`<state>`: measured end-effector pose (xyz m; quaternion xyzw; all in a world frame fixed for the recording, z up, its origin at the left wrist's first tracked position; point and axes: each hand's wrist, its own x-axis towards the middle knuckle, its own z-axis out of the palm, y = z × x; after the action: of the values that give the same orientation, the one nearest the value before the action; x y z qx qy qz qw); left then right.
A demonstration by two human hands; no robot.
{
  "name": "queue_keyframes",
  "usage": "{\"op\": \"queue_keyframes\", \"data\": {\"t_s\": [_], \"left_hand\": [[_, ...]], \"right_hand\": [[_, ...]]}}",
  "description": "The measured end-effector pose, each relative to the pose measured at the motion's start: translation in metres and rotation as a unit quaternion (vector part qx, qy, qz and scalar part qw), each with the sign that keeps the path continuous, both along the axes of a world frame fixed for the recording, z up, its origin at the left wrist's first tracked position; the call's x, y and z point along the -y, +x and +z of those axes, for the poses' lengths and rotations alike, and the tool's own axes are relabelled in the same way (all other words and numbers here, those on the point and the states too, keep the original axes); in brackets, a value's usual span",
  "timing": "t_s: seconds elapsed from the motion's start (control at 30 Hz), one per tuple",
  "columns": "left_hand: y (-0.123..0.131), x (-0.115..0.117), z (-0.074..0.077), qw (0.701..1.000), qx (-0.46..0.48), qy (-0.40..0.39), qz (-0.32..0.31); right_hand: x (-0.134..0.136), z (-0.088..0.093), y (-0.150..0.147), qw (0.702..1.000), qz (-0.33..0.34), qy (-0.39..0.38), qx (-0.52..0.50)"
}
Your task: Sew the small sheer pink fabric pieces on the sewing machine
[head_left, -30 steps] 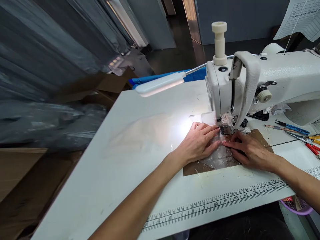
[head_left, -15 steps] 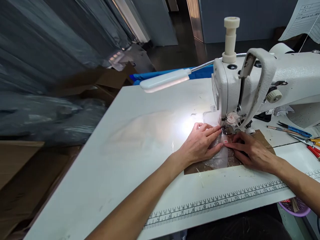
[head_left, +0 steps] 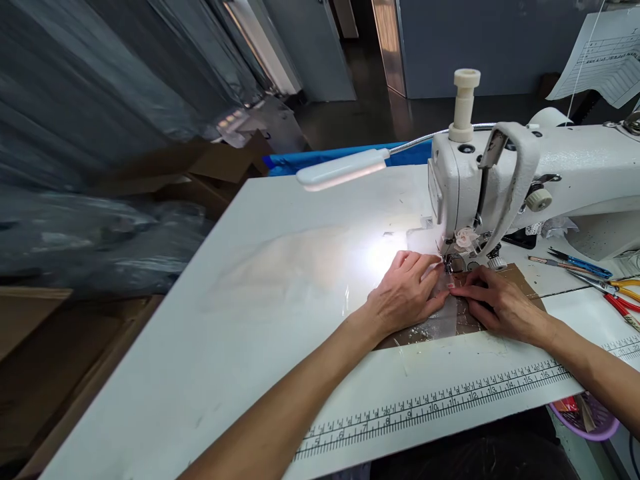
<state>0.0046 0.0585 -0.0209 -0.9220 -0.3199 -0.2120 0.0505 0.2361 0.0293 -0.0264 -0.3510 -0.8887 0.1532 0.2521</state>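
My left hand (head_left: 407, 290) lies on sheer white fabric (head_left: 443, 321) just left of the needle area, fingers spread and pressing it flat. My right hand (head_left: 497, 300) is on the other side, its index finger and thumb pinching the fabric edge near a tiny pink piece. The fabric lies over a brown sheet (head_left: 517, 283) on the table. Above my fingertips stands the white sewing machine head (head_left: 453, 187), with a pale fabric flower (head_left: 466, 238) on its front. The presser foot (head_left: 447, 263) is close to my left fingertips.
A lamp (head_left: 343, 170) hangs over the white table (head_left: 250, 280). Tweezers (head_left: 580, 263), scissors (head_left: 603, 285) and other tools lie at right. A ruler strip (head_left: 435, 410) runs along the front edge. A purple basket (head_left: 595, 430) sits below; cardboard boxes (head_left: 220, 160) stand at left.
The view has shifted slightly, so the machine appears lower. My left hand's fingers are more bent, with the knuckles raised. My right hand has hardly changed.
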Motion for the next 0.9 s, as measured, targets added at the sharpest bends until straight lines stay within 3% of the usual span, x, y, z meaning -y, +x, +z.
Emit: {"op": "queue_keyframes", "data": {"t_s": [0.13,0.33,0.8,0.9], "left_hand": [[0.000,-0.001,-0.004,0.997,0.006,0.021,-0.072],[-0.004,0.002,0.003,0.991,0.050,0.044,-0.117],[-0.002,0.000,0.004,0.995,0.017,0.077,-0.064],[0.000,0.004,0.007,0.994,0.040,0.056,-0.087]], "right_hand": [[0.000,0.000,-0.001,1.000,-0.003,0.014,-0.003],[0.001,0.000,-0.001,0.999,-0.006,0.023,0.025],[0.003,-0.001,-0.004,0.997,-0.026,0.038,0.058],[0.002,-0.002,-0.007,0.996,-0.032,0.038,0.076]]}}
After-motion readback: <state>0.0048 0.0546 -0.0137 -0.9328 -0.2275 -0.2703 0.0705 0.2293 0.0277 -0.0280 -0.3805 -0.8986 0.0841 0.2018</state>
